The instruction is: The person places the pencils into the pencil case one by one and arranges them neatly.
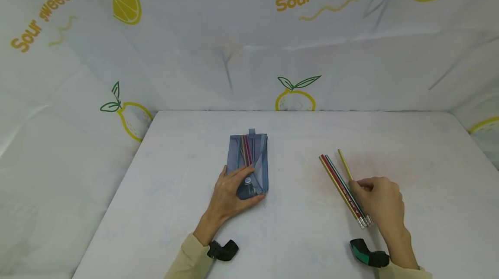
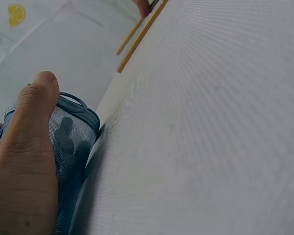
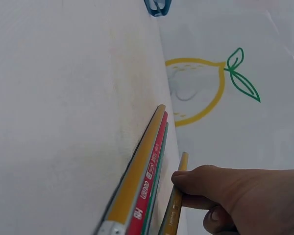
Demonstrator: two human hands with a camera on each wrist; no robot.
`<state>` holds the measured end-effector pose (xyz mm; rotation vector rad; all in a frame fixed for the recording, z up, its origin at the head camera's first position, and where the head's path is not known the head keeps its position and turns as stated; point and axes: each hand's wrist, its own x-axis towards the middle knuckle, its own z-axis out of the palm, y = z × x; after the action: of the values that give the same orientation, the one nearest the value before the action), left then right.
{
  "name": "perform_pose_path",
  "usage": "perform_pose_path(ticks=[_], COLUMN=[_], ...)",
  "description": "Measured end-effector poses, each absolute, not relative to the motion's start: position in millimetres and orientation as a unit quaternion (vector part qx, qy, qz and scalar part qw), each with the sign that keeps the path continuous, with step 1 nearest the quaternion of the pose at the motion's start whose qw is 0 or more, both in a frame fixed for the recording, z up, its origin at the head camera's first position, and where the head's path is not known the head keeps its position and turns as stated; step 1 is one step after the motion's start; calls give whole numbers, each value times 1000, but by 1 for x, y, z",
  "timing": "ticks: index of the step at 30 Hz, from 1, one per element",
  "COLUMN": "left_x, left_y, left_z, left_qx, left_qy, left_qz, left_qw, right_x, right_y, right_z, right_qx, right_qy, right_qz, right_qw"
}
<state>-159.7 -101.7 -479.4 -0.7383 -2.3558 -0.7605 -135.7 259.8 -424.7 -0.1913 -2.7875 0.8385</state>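
A blue mesh pencil case (image 1: 234,152) lies on the white table, with several colored pencils (image 1: 247,149) showing inside its upper part. My left hand (image 1: 227,193) grips the case's lower end, thumb along the near edge and fingers across the top. In the left wrist view the thumb (image 2: 36,105) lies along the blue mesh. My right hand (image 1: 381,199) pinches a yellow pencil (image 1: 344,160) between thumb and fingers. Just left of it lie a yellow pencil (image 3: 137,181), a red pencil (image 3: 148,181) and a green pencil (image 3: 158,171), side by side, metal ends toward me.
The white table (image 1: 187,140) ends at a back wall sheet (image 1: 187,66) printed with lemons and lettering. Black wrist mounts sit at both wrists, the left mount (image 1: 224,251) near the table surface and the right mount (image 1: 368,254) with a green patch.
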Motion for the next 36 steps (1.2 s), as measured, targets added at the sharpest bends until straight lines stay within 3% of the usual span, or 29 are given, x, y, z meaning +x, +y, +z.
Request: perform_pose_path(ticks=[21, 36], left_x=[-159, -158], left_y=[-101, -102], left_z=[-476, -475], left_qx=[-277, -277], left_qy=[-876, -877], left_qz=[-283, -286], left_qw=[274, 269], right_x=[-143, -155], right_y=[243, 202], right_z=[-421, -415], right_qx=[3, 8], right_qy=[-921, -891], right_qz=[356, 443], right_qw=[159, 96])
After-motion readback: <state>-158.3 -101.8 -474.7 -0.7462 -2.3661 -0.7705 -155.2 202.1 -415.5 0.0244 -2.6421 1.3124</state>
